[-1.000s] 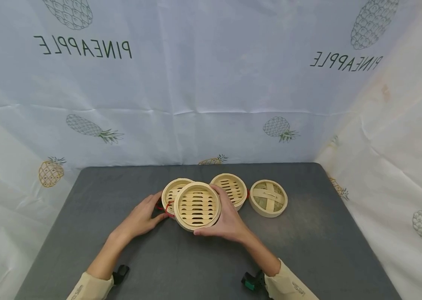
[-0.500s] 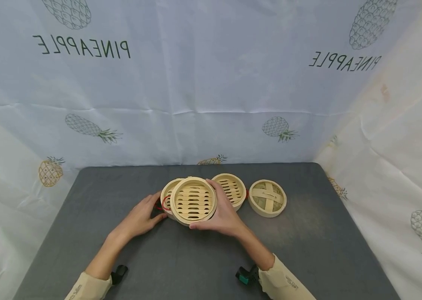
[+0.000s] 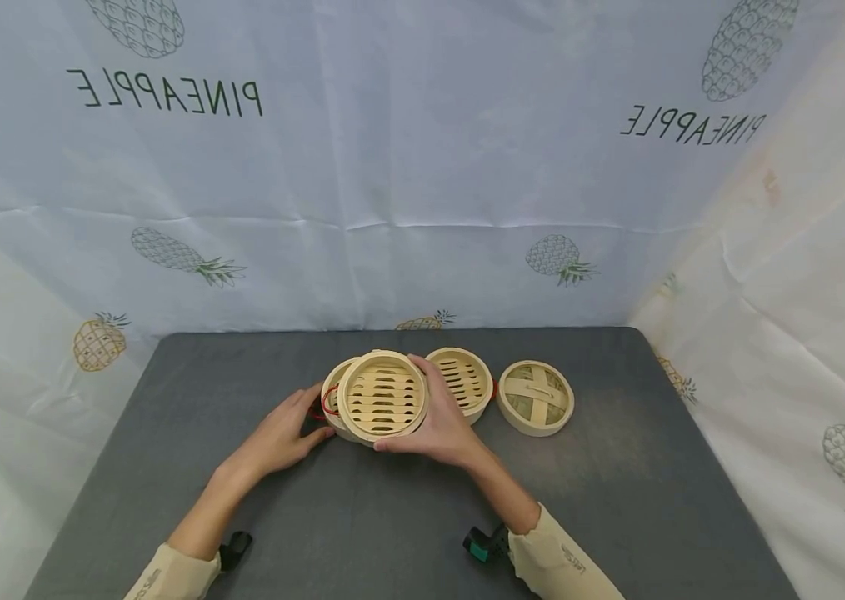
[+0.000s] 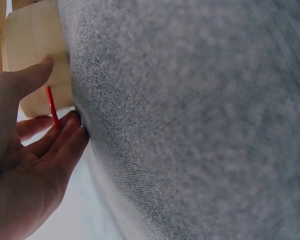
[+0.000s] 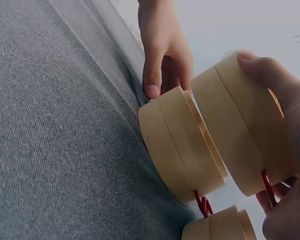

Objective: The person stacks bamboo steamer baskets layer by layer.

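Note:
My right hand (image 3: 441,427) grips a round bamboo steamer basket (image 3: 383,396) by its right side, thumb at the near edge. This basket hangs just over a second steamer basket (image 3: 329,385) standing on the table, and hides most of it. In the right wrist view a narrow gap shows between the held basket (image 5: 240,125) and the lower basket (image 5: 172,145), and the held one is tilted. My left hand (image 3: 276,437) holds the lower basket from the left. Thumb and fingers sit against its wall beside a red cord loop (image 4: 52,106) in the left wrist view.
Right of the held basket stands a third steamer basket (image 3: 460,379) with slats showing. Beside it lies a woven steamer lid (image 3: 537,400) with a crossed strap. The dark grey table (image 3: 362,533) ends at a pineapple-print curtain (image 3: 422,167).
My right hand has carried its basket left and slightly away from me, further over the lower basket. My left hand has stayed at the lower basket.

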